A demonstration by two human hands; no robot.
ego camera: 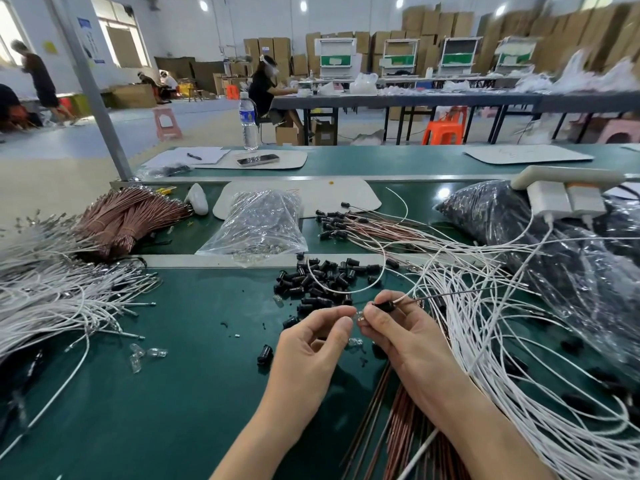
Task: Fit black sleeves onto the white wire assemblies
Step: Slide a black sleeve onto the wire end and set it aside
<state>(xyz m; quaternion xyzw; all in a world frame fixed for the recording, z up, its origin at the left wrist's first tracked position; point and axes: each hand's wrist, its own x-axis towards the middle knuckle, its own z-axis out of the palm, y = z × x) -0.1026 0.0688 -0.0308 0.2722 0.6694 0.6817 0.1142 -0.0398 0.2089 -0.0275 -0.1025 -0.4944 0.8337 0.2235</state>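
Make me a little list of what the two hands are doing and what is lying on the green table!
left hand: pinches a small clear part
right hand: holds a black sleeve with thin wires running out of it
behind the hands: loose sleeve pile
left side: white wire heap
right side: white wire tangle
near the left hand: clear bulbs on the green table

Pinched a black sleeve (382, 305), threaded on a white wire (403, 298), with the right hand (408, 337). Pinched a small clear part (358, 319) with the left hand (311, 344), just beside that sleeve. Worked over a green mat (190, 393), near a heap of loose sleeves (322, 282), between masses of white wires (485, 341), with clear bulbs (138, 355) lying to the left.
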